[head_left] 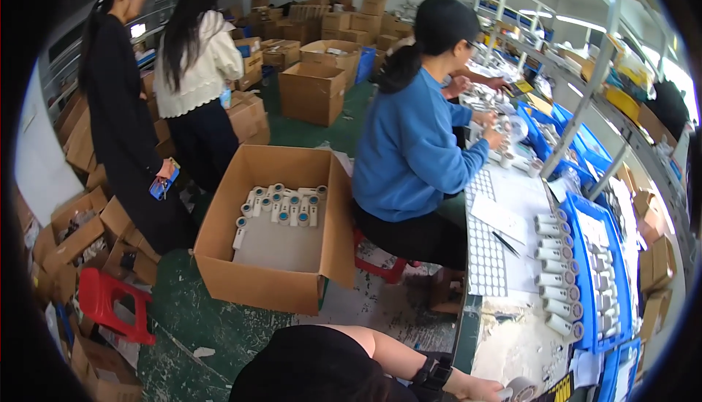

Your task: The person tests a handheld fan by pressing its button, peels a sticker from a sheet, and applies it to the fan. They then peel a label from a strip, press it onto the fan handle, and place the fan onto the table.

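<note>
From the bottom of the view my left arm, with a black band at its wrist, reaches right to the worktable (504, 336). My left hand (477, 389) is closed around a white device with a round grey head (521, 389), cut off partly by the lower edge. My right hand does not show. Just beyond, a row of similar white round-headed devices (557, 278) lies along the table. A sheet of round white stickers (485, 248) and a black pen (504, 243) on white paper lie farther up.
Blue bins (585, 241) with parts line the table's right side. An open cardboard box (256, 285) with several white devices stands on the floor. A seated co-worker in blue (417, 146) works farther along; two people stand at left near a red stool (110, 303).
</note>
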Demonstrator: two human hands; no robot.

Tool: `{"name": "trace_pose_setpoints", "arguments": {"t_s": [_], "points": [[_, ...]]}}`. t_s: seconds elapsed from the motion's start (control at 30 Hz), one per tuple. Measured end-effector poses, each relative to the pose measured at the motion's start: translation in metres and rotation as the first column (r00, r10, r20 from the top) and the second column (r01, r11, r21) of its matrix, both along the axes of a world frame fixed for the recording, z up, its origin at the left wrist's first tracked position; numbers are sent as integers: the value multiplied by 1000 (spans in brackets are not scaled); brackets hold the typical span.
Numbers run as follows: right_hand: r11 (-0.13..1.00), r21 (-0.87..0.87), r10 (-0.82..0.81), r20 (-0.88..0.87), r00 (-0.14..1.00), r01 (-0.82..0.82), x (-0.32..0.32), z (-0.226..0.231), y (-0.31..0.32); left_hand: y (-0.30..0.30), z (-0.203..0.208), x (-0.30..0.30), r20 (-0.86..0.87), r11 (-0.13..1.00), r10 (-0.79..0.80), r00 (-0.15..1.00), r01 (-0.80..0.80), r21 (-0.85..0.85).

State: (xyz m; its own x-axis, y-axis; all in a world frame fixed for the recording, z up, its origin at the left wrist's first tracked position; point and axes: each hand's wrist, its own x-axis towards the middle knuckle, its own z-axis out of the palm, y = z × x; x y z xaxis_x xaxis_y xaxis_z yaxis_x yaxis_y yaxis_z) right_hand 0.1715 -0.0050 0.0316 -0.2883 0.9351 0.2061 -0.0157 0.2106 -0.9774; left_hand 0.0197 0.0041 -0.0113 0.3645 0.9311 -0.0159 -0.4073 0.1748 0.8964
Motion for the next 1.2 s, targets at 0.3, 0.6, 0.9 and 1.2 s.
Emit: {"name": "trace_pose_setpoints", "arguments": {"t_s": [0.3, 0.6, 0.9, 1.2], "points": [[987, -138, -124, -287, 950, 87, -12, 15, -4, -5, 24, -25, 296, 969, -165, 941, 210, -128], [993, -48, -112, -148, 983, 106, -49, 42, 25, -5, 55, -64, 286, 980, -122, 950, 161, -117], [973, -210, 69, -158, 985, -101, -49, 43, 12, -10, 54, -58, 218, 984, -134, 967, 156, -88], [955, -273, 61, -190, 980, -113, -52, 41, 12, -9, 47, -61, 203, 983, -138, 970, 158, -90]]}}
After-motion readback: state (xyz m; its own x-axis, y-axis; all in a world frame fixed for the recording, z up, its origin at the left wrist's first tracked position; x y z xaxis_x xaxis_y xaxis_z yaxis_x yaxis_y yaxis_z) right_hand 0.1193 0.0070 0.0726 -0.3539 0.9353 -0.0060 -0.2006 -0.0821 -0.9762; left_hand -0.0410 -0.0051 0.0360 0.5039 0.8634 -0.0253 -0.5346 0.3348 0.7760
